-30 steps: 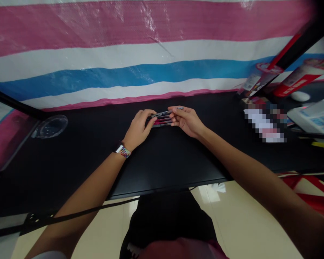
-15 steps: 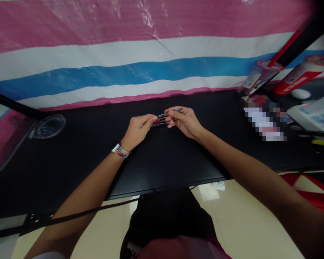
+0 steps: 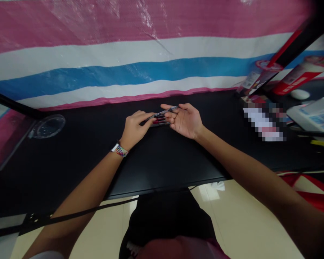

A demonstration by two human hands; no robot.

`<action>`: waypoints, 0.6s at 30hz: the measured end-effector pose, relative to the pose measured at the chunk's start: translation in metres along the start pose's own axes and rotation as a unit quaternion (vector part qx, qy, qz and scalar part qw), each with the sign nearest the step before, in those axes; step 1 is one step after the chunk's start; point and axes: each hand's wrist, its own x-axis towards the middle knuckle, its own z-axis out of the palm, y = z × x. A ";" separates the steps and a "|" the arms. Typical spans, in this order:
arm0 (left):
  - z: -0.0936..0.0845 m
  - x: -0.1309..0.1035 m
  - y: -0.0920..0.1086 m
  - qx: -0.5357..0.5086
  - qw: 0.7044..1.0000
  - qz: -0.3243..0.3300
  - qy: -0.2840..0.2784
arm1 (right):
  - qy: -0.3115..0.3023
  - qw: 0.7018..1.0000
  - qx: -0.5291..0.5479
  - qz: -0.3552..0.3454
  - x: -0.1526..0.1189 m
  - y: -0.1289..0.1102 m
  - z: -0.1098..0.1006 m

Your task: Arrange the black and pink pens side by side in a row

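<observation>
My left hand (image 3: 136, 127) is closed at the left ends of several slim pens, thumb against the index finger. One grey, partly clear pen (image 3: 166, 112) slants up to the right from these fingers. Below it lie pens with red parts (image 3: 159, 120), close together; their exact number is hard to make out. My right hand (image 3: 187, 120) is open, palm up, its fingers spread beside and behind the pens. The thumb tip is at the right end of the slanted pen. Both hands are just above the black table (image 3: 151, 162).
A clear plastic lid (image 3: 48, 126) lies at the left. To the right are a drink cup (image 3: 259, 77), a red-and-white cup (image 3: 299, 77), a white egg-shaped object (image 3: 300, 94) and a white device (image 3: 315, 113). A striped plastic sheet (image 3: 124, 75) hangs behind the table.
My right hand has opened from a pinch on a pen, its thumb lifting and its fingers spreading. The slanted pen now shows more of its length. My left hand has shifted slightly left.
</observation>
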 end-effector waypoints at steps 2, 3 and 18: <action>0.001 0.000 0.000 -0.002 1.000 0.002 0.005 | -0.002 1.000 0.015 -0.007 0.001 0.000 -0.002; 0.001 0.000 0.000 -0.004 1.000 0.004 0.007 | -0.001 1.000 0.025 -0.012 0.002 0.001 -0.003; 0.002 -0.001 -0.001 0.008 1.000 0.010 0.021 | 0.037 0.987 -0.096 -0.126 0.003 0.012 0.001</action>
